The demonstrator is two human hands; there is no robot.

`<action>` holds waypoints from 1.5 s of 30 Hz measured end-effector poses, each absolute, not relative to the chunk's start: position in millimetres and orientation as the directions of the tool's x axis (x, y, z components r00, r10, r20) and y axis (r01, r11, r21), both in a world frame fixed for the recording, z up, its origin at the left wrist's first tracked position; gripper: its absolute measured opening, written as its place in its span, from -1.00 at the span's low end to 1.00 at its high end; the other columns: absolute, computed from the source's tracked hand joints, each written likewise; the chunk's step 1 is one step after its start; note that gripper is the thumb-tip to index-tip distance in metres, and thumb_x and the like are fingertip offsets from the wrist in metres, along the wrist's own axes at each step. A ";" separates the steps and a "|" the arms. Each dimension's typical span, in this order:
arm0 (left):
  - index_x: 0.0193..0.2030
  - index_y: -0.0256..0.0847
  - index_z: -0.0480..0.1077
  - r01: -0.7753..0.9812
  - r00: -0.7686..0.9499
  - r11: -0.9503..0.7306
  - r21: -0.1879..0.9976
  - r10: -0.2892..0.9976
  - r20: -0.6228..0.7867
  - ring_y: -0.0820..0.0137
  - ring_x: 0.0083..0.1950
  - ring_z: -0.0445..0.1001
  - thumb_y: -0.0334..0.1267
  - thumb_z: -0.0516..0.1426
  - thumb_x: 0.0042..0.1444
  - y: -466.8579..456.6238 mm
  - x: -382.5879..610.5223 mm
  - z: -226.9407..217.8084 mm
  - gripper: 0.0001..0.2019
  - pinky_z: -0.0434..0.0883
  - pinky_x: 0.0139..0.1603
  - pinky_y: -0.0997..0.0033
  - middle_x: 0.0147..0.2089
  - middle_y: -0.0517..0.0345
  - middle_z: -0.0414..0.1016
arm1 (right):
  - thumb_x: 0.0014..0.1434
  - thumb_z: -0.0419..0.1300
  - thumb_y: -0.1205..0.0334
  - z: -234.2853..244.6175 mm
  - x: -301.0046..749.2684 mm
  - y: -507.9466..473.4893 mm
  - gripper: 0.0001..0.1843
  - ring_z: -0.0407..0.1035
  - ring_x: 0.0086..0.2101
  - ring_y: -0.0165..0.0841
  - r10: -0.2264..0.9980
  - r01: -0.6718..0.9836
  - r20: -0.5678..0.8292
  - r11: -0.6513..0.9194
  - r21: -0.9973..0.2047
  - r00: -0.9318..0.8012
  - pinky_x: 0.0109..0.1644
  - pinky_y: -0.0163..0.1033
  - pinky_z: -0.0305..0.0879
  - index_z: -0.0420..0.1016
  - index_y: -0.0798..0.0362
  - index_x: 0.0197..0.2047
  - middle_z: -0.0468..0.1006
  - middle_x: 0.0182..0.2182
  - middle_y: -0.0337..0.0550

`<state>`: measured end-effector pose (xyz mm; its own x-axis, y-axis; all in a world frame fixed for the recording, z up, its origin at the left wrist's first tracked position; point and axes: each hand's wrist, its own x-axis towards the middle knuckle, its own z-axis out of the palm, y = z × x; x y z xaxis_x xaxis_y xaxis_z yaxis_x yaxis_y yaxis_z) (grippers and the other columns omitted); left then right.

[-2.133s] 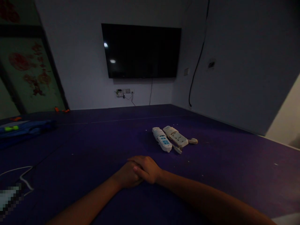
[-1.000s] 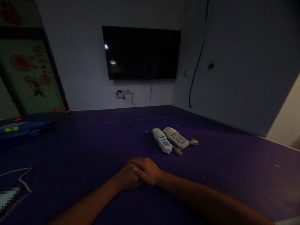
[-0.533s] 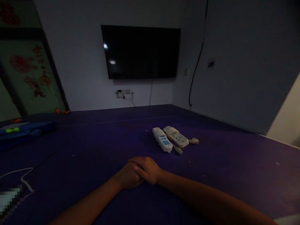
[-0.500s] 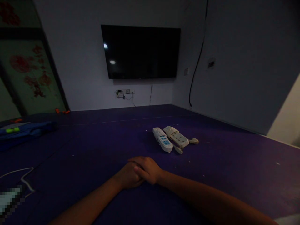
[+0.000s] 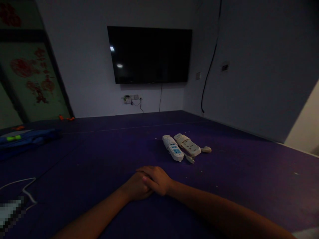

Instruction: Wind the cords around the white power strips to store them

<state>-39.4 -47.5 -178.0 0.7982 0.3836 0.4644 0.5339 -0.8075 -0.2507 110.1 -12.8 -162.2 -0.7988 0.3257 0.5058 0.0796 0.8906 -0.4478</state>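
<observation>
My right hand (image 5: 159,181) lies over my left hand (image 5: 136,187) in front of me, its fingers and thumb wrapped round it. The left hand looks curled closed, and most of its fingers are covered. Both rest low over the purple floor (image 5: 104,166). Just beyond them sits a white power strip (image 5: 175,152) with blue sockets, its cord wound round the far end. Beside it on the right is a cream power strip (image 5: 191,147), also wrapped in its cord. Two plugs lie at their near ends, a pale plug (image 5: 205,149) sticking out to the right. Neither hand touches the strips.
At far left lie blue cloth (image 5: 42,134) with a bright green item (image 5: 13,137) and orange pieces (image 5: 66,118). A white cable (image 5: 29,194) runs near a blurred object at lower left. A television (image 5: 152,56) hangs on the back wall; a black cable (image 5: 210,64) hangs at right.
</observation>
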 end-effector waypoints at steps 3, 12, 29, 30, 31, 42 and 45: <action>-0.23 -0.28 0.47 0.521 0.787 -0.821 -0.236 0.355 0.505 0.34 -0.16 0.52 -0.30 -0.06 0.24 -47.9 -38.3 -176.1 -0.73 0.45 -0.11 0.33 -0.27 0.03 0.58 | 0.28 -0.24 -0.14 -161.5 110.0 -13.5 -0.34 0.41 -0.07 -0.18 0.333 0.091 0.499 0.890 -0.447 -0.800 -0.02 -0.11 0.31 0.33 0.18 0.13 0.51 -0.05 0.09; -0.23 -0.27 0.46 0.513 0.783 -0.830 -0.220 0.346 0.517 0.37 -0.19 0.52 -0.31 -0.05 0.23 -44.8 -41.0 -182.6 -0.74 0.45 -0.14 0.37 -0.23 0.05 0.59 | 0.27 -0.24 -0.16 -159.4 110.4 -14.6 -0.32 0.42 -0.09 -0.18 0.348 0.101 0.490 0.882 -0.461 -0.799 -0.03 -0.11 0.32 0.34 0.18 0.12 0.52 -0.06 0.09; -0.22 -0.28 0.46 0.502 0.792 -0.834 -0.229 0.337 0.509 0.36 -0.16 0.52 -0.32 -0.05 0.24 -45.7 -40.0 -179.6 -0.75 0.44 -0.10 0.36 -0.24 0.04 0.58 | 0.28 -0.24 -0.15 -159.9 109.9 -14.8 -0.32 0.42 -0.08 -0.17 0.349 0.091 0.500 0.878 -0.469 -0.792 -0.01 -0.11 0.32 0.34 0.20 0.13 0.52 -0.06 0.09; -0.22 -0.28 0.46 0.502 0.792 -0.834 -0.231 0.335 0.510 0.36 -0.16 0.52 -0.32 -0.04 0.23 -45.7 -40.0 -179.8 -0.75 0.44 -0.11 0.36 -0.25 0.05 0.58 | 0.28 -0.23 -0.15 -160.0 109.9 -14.7 -0.32 0.42 -0.08 -0.18 0.350 0.091 0.499 0.877 -0.471 -0.792 -0.01 -0.11 0.32 0.34 0.19 0.13 0.52 -0.06 0.09; -0.22 -0.28 0.46 0.501 0.791 -0.834 -0.232 0.332 0.513 0.36 -0.16 0.52 -0.32 -0.04 0.23 -45.5 -40.0 -180.2 -0.75 0.44 -0.12 0.36 -0.26 0.05 0.58 | 0.28 -0.23 -0.15 -160.2 110.0 -14.5 -0.32 0.42 -0.08 -0.18 0.349 0.090 0.500 0.878 -0.471 -0.792 -0.01 -0.11 0.31 0.34 0.19 0.13 0.52 -0.06 0.09; -0.22 -0.27 0.46 0.509 0.785 -0.831 -0.222 0.344 0.515 0.36 -0.17 0.53 -0.31 -0.05 0.23 -44.4 -40.4 -181.5 -0.74 0.45 -0.15 0.36 -0.21 0.04 0.59 | 0.28 -0.25 -0.15 -162.6 109.8 -12.8 -0.33 0.42 -0.09 -0.20 0.334 0.081 0.512 0.887 -0.454 -0.791 -0.02 -0.14 0.32 0.34 0.18 0.12 0.51 -0.06 0.07; -0.22 -0.27 0.46 0.508 0.788 -0.833 -0.219 0.347 0.508 0.37 -0.17 0.52 -0.31 -0.05 0.23 -43.8 -41.4 -182.7 -0.74 0.45 -0.16 0.39 -0.22 0.05 0.59 | 0.28 -0.24 -0.15 -161.5 109.9 -13.2 -0.32 0.43 -0.10 -0.20 0.338 0.082 0.513 0.885 -0.458 -0.789 -0.03 -0.14 0.32 0.35 0.19 0.11 0.52 -0.07 0.07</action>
<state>-41.4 -43.8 -182.7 0.7882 0.3471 0.5081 0.5079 -0.8333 -0.2186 109.9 -13.2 -161.5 -0.7887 0.3384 0.5133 0.0817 0.8851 -0.4581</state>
